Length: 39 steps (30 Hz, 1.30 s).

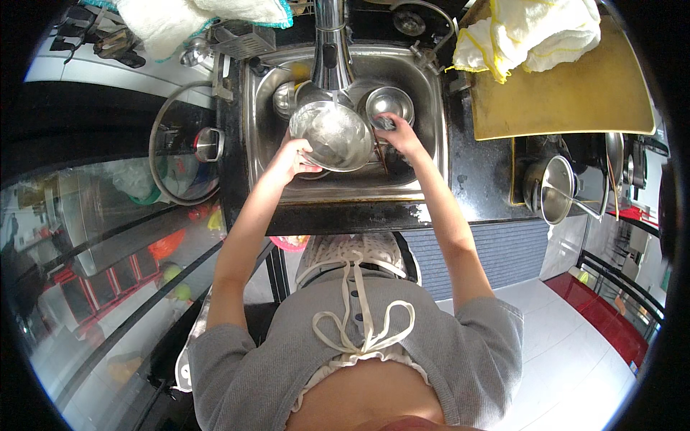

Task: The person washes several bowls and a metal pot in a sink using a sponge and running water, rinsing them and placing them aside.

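My left hand [291,159] grips the rim of a metal bowl [333,139], tilted under the chrome faucet [332,56]. A thin stream of water appears to run from the spout into it. In my right hand [401,137] is a grey scouring pad [384,123], probably steel wool, just right of that bowl. Behind the pad, a smaller metal bowl [392,98] sits in the stainless steel sink [345,193]. Brown chopsticks [380,156] lie below my right hand. Other dishes under the held bowl are mostly hidden.
A glass lid [180,134] stands left of the sink. To the right are a yellowish cutting board [571,110], a yellow-edged white cloth [539,40] and a steel pot [556,191] with a utensil inside. A teal-edged cloth [172,24] hangs at upper left.
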Each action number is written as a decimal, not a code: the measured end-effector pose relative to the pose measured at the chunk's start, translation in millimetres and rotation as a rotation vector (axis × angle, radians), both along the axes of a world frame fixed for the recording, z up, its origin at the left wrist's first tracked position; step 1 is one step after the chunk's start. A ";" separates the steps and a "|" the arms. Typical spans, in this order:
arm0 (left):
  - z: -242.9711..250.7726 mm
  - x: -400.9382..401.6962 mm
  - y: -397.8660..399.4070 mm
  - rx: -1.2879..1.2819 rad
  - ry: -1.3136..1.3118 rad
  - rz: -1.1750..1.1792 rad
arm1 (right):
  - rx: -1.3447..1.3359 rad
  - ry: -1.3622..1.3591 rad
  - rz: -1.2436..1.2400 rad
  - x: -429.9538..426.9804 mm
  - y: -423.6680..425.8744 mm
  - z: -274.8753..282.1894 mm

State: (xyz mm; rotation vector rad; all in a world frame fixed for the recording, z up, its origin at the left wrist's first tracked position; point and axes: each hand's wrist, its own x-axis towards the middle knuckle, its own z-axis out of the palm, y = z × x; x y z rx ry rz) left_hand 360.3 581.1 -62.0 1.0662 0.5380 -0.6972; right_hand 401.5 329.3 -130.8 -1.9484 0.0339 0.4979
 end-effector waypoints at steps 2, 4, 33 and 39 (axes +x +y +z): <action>-2.1 -1.3 6.0 -0.005 0.021 0.008 | 0.020 0.296 -0.055 10.5 19.2 23.8; 1.1 3.3 10.2 -0.147 0.060 -0.012 | 0.126 0.522 -0.074 17.6 20.2 24.8; 12.1 14.9 20.0 0.008 -0.004 -0.064 | 0.272 0.466 0.185 35.2 29.6 53.1; 29.7 11.8 11.2 0.249 -0.142 -0.052 | 0.442 0.476 -0.157 35.3 5.5 25.9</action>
